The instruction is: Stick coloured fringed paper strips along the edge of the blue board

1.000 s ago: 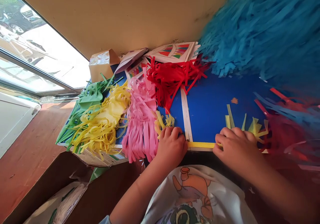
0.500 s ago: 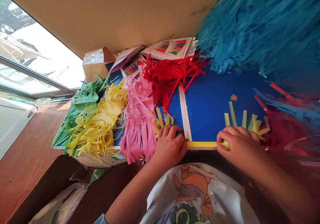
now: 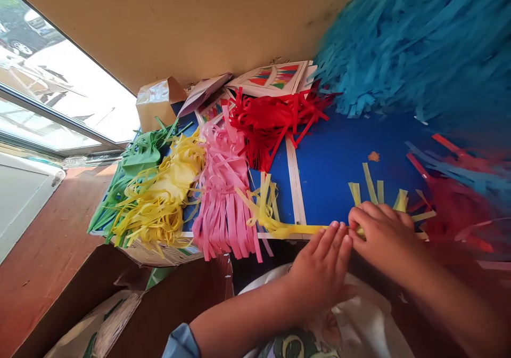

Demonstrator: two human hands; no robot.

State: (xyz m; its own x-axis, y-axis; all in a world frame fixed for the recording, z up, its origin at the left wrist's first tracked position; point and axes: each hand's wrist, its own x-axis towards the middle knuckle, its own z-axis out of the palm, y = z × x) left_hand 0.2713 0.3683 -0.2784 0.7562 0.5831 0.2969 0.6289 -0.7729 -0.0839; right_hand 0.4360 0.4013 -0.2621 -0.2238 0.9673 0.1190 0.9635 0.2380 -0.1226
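Note:
A yellow paper tassel (image 3: pixel 295 229) lies stretched along the front edge of the blue tabletop. It is narrow in the middle, with cut fringe at both ends. My right hand (image 3: pixel 379 227) pinches its right part, where strips fan out beyond the knuckles. My left hand (image 3: pixel 321 265) rests its straightened fingers on the narrow band, close beside the right fingertips; its thumb is mostly hidden. The tassel's left fringe (image 3: pixel 265 201) lies loose near a pink fringed bundle (image 3: pixel 223 187).
Yellow (image 3: pixel 171 179), green (image 3: pixel 138 161) and red (image 3: pixel 267 123) fringed bundles lie on the blue tabletop (image 3: pixel 331 155). A large blue fringe pile (image 3: pixel 407 43) fills the back right. An open cardboard box (image 3: pixel 183 304) stands below at left, and a window (image 3: pixel 59 81) is beyond.
My left hand has let go of the tassel's left end and moved right, its fingers straightening beside my right hand. The left fringe now lies loose. My right hand has stayed nearly in place.

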